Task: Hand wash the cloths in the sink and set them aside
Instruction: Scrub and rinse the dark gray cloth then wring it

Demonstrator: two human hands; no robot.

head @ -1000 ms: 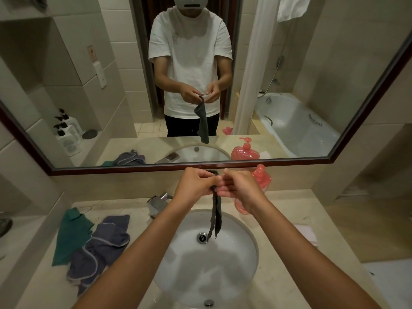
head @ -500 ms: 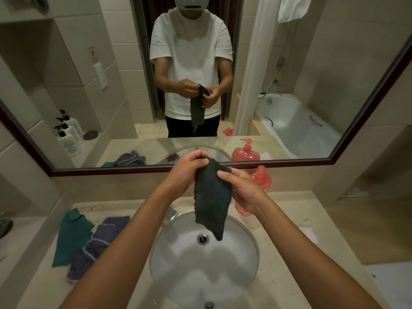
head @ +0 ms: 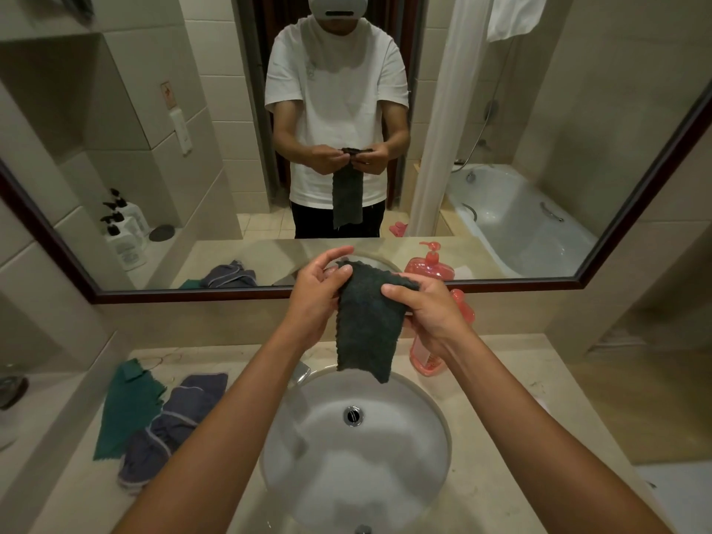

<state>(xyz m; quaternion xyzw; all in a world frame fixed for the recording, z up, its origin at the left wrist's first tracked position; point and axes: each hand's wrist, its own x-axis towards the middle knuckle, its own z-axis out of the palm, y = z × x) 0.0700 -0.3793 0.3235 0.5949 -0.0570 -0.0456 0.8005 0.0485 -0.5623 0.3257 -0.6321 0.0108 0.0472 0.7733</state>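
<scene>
Dark green cloth (head: pixel 366 325), white sink (head: pixel 385 475), pink bottle (head: pixel 424 356).

Rough dark terry cloth (head: pixel 366 325); glossy white ceramic sink (head: pixel 416 456); polished stone counter (head: pixel 539 379).

Count: 3 cloths – dark grey cloth (head: pixel 366 325) held over the sink, green cloth (head: pixel 125 408) and blue-grey cloth (head: pixel 175 422) on the left counter. 1 sink (head: pixel 431 449), 1 pink soap bottle (head: pixel 462 306), 1 mirror (head: pixel 616 233), 2 hands.
</scene>
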